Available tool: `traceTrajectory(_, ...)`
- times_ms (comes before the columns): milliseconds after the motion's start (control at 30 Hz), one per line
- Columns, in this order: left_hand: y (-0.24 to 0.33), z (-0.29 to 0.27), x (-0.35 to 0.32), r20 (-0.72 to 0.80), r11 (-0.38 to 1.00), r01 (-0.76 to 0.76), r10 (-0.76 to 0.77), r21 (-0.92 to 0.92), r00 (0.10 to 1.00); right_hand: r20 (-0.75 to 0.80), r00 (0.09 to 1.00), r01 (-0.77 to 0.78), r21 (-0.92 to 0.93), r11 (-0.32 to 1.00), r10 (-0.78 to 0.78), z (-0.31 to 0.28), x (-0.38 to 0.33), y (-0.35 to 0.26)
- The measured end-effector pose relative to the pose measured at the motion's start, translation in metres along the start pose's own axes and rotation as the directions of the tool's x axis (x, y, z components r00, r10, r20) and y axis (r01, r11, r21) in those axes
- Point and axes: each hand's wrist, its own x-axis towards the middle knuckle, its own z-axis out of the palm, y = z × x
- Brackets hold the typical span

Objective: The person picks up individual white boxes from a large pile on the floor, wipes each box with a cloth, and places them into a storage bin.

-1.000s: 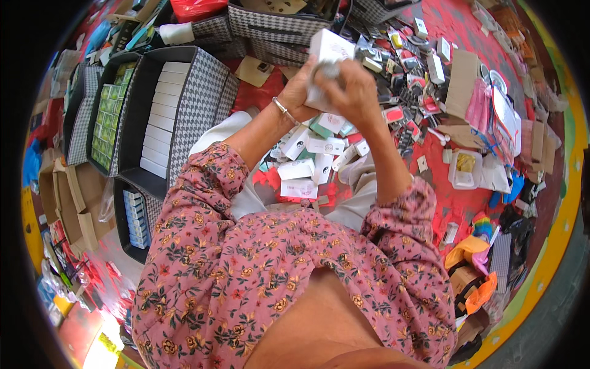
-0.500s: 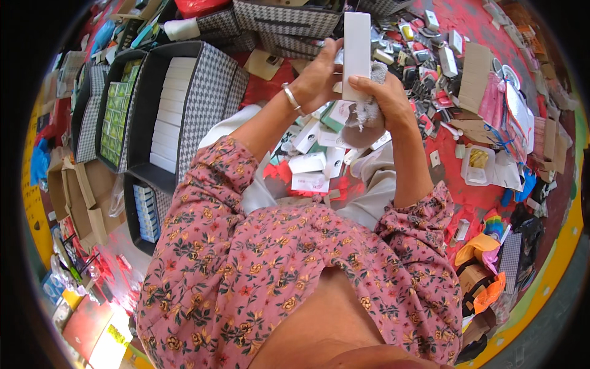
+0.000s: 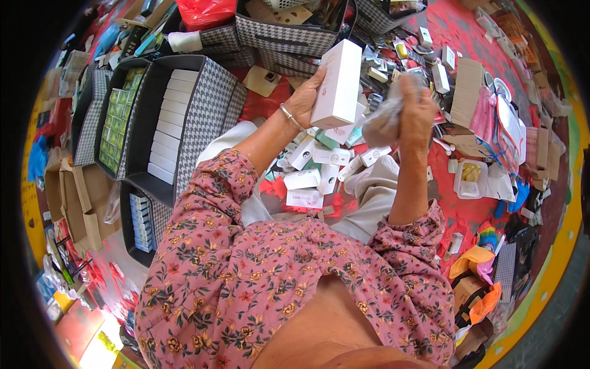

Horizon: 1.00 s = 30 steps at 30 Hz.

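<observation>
The left hand is clamped on a tall white carton, thumb on the near face and fingers wrapped behind, holding it up in front of the chest with its long axis nearly upright and tipped slightly to the right. The right hand is closed around a crumpled wad of clear plastic wrap (blurred, so its exact shape is hard to tell), just beside the carton's lower right corner but not touching it. The two hands stand apart, the carton lying to the left of the right hand. Below them a heap of small white boxes lies on the lap and the red mat. To the left, a checked fabric bin holds a neat row of white cartons
</observation>
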Motion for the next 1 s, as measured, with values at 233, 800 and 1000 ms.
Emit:
traceTrajectory(233, -0.019, 0.000, -0.001, -0.001, 0.959, 0.278, -0.278, 0.056, 0.961, 0.458, 0.572, 0.814, -0.424, 0.398, -0.681, 0.029, -0.015, 0.001)
traceTrajectory(800, -0.016, 0.024, -0.008, 0.073, 0.102, -0.093, 0.179, 0.990, 0.981, 0.325, 0.901, 0.402, -0.375, 0.835, -0.288, -0.007, 0.041, 0.002)
traceTrajectory(1000, -0.012, 0.023, -0.009, 0.148, 0.119, -0.179, 0.228, 0.977, 0.962, 0.450, 0.877, 0.472, -0.735, 0.488, -0.170, -0.038, 0.056, 0.032)
